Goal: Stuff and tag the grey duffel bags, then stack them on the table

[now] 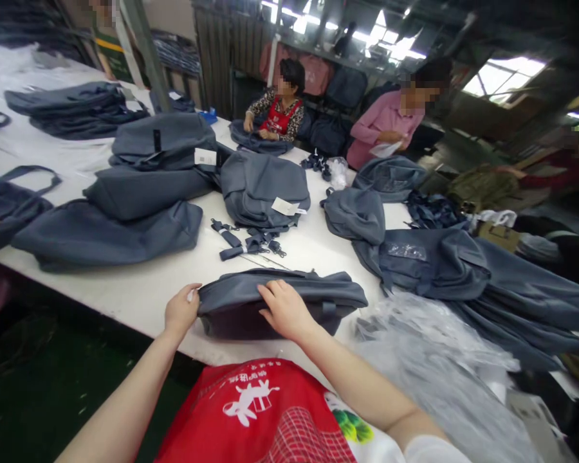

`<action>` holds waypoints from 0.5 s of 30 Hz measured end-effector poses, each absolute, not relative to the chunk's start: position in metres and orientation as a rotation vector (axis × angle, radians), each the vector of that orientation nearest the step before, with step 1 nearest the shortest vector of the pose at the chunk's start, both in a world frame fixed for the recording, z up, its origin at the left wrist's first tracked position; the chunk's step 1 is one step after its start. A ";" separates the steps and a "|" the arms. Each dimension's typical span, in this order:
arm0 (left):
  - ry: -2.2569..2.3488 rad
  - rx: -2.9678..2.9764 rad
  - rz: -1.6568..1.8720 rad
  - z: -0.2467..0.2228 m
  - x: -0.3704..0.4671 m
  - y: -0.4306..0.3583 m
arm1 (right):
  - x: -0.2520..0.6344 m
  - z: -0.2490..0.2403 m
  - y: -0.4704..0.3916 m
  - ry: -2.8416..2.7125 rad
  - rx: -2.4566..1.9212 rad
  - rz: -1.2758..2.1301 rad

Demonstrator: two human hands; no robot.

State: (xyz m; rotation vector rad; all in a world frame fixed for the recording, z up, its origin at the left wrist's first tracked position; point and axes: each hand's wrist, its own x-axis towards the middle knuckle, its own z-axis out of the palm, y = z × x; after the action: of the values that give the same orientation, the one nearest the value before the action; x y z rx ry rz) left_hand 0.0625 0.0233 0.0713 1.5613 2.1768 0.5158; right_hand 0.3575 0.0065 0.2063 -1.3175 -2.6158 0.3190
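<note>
A dark blue-grey fabric bag (pixel 241 321) lies on its side at the table's near edge, right in front of me. My left hand (pixel 182 310) is closed on the bag's left end, the fingertips partly hidden behind the fabric. Across the top of the same bag rests my right hand (pixel 285 310), its fingers stretched out and the thumb apart, touching the cloth. Just beyond the bag lie several dark straps with metal hooks (pixel 246 243). Behind those stands a filled-out backpack (pixel 265 183) with a white tag (pixel 285 206).
More blue-grey bags (pixel 110 231) lie stacked on the left of the white table (pixel 212 283). To the right are more bags (pixel 434 263) and crumpled clear plastic (pixel 424 354). Two people (pixel 284 109) work across the table. At the left edge, another person's fingers touch a bag (pixel 9 206).
</note>
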 end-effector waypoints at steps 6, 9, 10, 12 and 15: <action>2.186 1.608 0.695 0.101 0.058 0.000 | 0.341 0.208 0.006 -2.817 -1.167 0.601; 1.813 1.963 0.664 0.131 0.076 -0.004 | 0.340 0.208 0.003 -2.774 -1.028 0.749; 1.710 2.030 0.582 0.139 0.080 -0.002 | 0.339 0.206 0.001 -2.768 -1.003 0.808; 1.673 2.061 0.422 0.147 0.084 0.004 | 0.337 0.202 -0.002 -2.760 -1.024 0.936; 1.716 2.033 0.317 0.144 0.080 0.012 | 0.337 0.193 -0.007 -2.634 -1.206 1.169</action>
State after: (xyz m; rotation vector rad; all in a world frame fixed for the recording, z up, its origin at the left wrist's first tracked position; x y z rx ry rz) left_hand 0.0796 0.0120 0.1443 2.0330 1.7161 0.3167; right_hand 0.3371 -0.0067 0.1928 -1.2064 -2.6344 1.1690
